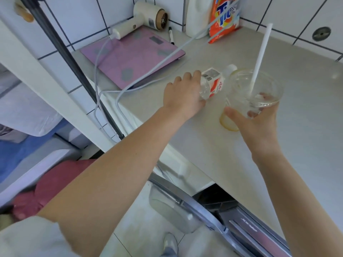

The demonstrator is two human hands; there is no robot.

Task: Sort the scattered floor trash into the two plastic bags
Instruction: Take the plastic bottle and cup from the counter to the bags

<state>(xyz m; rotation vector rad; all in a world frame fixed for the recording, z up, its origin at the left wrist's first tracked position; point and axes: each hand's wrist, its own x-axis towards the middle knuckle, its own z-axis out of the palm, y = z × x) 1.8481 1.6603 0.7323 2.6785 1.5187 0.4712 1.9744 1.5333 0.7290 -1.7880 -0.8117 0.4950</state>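
On the grey counter (232,154) the bottle (213,81) lay on its side, clear, with a white and red label, its white cap pointing up and right toward the far wall and its base pointing down and left. That base end sat under the left hand (182,95), whose fingers curled over the bottle's upper side with the thumb low beside it, so the grip looked to run across the long axis rather than along it. Just right of the cap stood a clear cup (257,88) with a white straw (259,56) leaning up out of it; the right hand (258,121) held this cup from beneath, fingers wrapped round its lower wall. Cup and bottle were very close, perhaps touching at the cap; I could not tell. By my reading the left hand was the one to lift the bottle, drawing it back along its own axis, away from the cup. Farther off lay a pink scale (133,56), a hair dryer (143,17) and a detergent bag (224,17). No plastic bags were in view.
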